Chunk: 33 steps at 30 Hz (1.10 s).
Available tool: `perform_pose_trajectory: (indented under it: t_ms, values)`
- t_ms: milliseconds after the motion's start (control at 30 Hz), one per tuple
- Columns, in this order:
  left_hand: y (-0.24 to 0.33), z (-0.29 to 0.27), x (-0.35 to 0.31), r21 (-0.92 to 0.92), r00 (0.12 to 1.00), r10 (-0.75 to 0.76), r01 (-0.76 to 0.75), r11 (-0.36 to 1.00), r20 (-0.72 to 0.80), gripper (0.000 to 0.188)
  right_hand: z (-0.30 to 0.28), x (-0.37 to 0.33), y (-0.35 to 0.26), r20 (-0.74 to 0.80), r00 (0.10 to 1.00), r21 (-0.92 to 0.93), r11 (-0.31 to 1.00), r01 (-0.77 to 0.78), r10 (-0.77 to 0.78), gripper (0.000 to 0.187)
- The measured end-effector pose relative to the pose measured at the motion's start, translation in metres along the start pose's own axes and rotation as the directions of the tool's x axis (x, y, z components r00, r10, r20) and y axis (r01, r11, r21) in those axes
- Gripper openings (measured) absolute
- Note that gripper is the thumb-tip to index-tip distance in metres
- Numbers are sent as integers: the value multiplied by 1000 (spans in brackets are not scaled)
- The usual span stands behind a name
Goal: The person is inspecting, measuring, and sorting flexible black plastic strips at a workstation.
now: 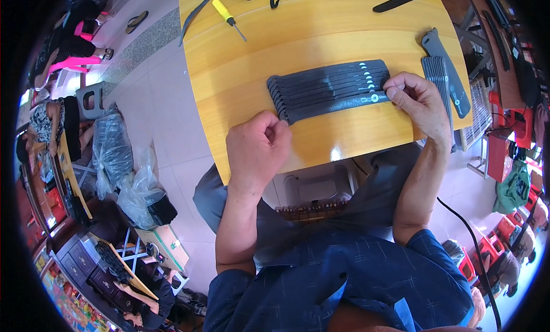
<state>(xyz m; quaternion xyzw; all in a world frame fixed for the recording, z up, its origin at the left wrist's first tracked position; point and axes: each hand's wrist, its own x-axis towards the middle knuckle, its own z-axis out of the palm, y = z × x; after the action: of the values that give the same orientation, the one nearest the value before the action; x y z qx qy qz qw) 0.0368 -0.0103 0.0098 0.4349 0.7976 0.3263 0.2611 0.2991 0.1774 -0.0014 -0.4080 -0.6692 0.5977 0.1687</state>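
Observation:
A fanned row of black hook-and-loop straps (329, 86) with white printing lies across the wooden table (321, 37), each strap overlapping the one behind it. My left hand (258, 146) is closed at the looped left end of the nearest strap, its thumb and forefinger pinched there. At the other end, my right hand (418, 100) pinches that same strap's flat tip between thumb and forefinger. The strap stretches straight between both hands, along the row's near edge. My left fingertips partly hide its looped end.
A yellow-handled screwdriver (229, 17) lies at the table's far left. More bundled dark straps (438, 74) rest at the right edge, beside a longer loose strap (455, 83). Another black strap (401, 0) is at the far right. Plastic-wrapped bundles (114, 149) stand on the floor leftward.

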Motion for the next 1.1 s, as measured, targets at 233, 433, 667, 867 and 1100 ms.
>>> perform_pose_trajectory:
  t_ms: [233, 433, 667, 867, 1100]
  values:
    - [0, 0, 1, 22, 1000, -6, 6, 1000, 11, 15, 0, 0, -1, -4, 1000, -35, 999, 12, -12, 9]
    - [-1, 1, 0, 14, 1000, -12, 12, 1000, 8, 16, 2, -1, -3, -12, 1000, -45, 999, 11, -11, 8]
    - [-2, 2, 1, 23, 1000, 10, -10, 1000, -13, 16, 2, -1, -3, -13, 1000, -55, 998, 8, -8, 8]
    - [-1, 1, 2, 31, 1000, -1, 1, 1000, -1, 15, 2, 0, -1, -9, 1000, -31, 999, 21, -21, 7]
    - [0, 1, 2, 51, 1000, 7, -7, 999, 1, 15, 3, -1, -2, -20, 1000, -38, 999, 13, -14, 7]
